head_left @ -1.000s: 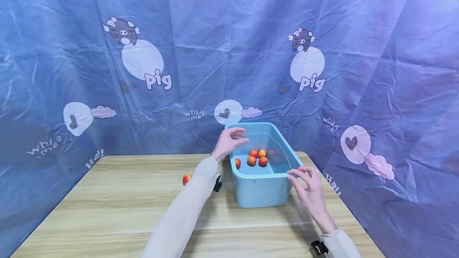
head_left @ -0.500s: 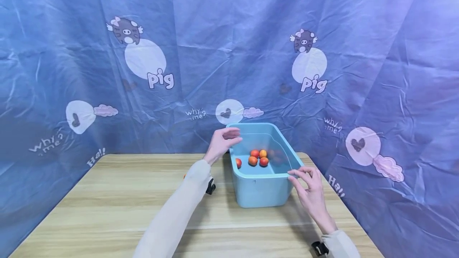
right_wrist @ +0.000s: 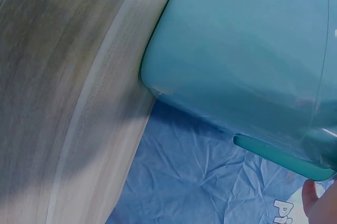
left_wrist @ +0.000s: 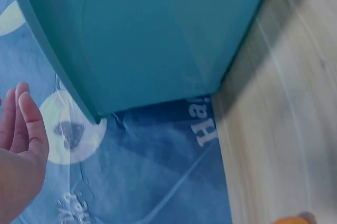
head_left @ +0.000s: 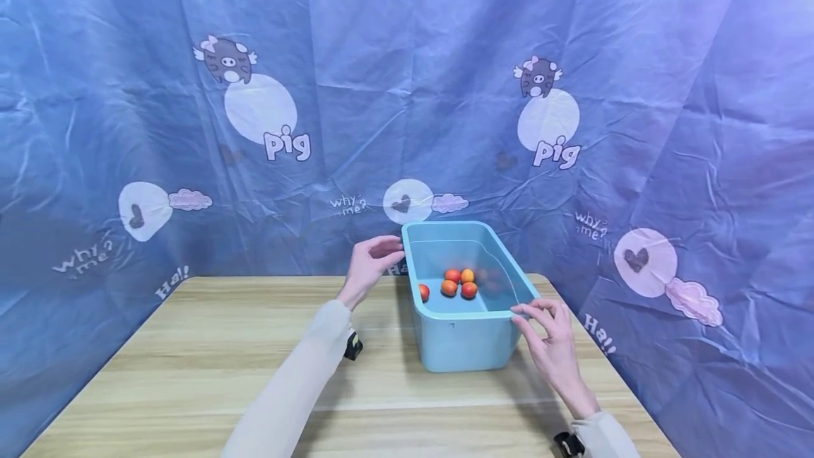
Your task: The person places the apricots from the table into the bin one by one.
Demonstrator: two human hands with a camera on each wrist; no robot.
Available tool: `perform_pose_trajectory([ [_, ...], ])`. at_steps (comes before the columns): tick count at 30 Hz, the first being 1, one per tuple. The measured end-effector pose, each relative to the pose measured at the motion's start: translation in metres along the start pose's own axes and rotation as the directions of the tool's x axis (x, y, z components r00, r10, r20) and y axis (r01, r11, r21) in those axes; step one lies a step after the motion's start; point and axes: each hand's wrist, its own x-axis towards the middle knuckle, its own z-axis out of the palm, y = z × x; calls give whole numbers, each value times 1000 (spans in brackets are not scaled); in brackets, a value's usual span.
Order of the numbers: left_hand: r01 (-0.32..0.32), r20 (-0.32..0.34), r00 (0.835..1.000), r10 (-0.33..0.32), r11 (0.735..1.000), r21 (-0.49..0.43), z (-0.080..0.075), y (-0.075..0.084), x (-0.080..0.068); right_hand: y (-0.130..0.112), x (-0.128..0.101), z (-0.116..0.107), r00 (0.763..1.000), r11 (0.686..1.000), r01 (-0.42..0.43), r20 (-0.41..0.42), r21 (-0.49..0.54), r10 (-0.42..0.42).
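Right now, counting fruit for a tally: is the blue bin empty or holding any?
Holding fruit: four red-orange fruits lie on the blue bin's floor.

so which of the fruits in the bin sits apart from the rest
The red one at the left wall of the blue bin, lying alone. The other three huddle together mid-floor, one of them more orange than the others.

Plastic, wood and cloth

We see a smooth, glossy plastic tub (head_left: 467, 334), matt wood-grain table (head_left: 191, 352), and creased, faintly shiny backdrop cloth (head_left: 381, 90).
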Motion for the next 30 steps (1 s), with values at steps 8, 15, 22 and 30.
perform_pose_trajectory([
  [8, 63, -52, 997, -63, 998, -1, -37, -12, -15, 0, 0, -1, 1000, 1000, 1, -6, 6, -1],
  [15, 103, -107, 989, -100, 994, 29, -63, -25, -32, 0, -1, -1, 1000, 1000, -6, 1, 8, 6],
  [22, 158, -89, 985, -150, 984, 88, -82, -38, -46, 0, 0, 0, 1000, 1000, -10, 5, 12, 10],
  [30, 202, -34, 979, -199, 969, 140, -97, -45, -56, 1, -1, 0, 1000, 1000, -17, -5, 1, 17],
])
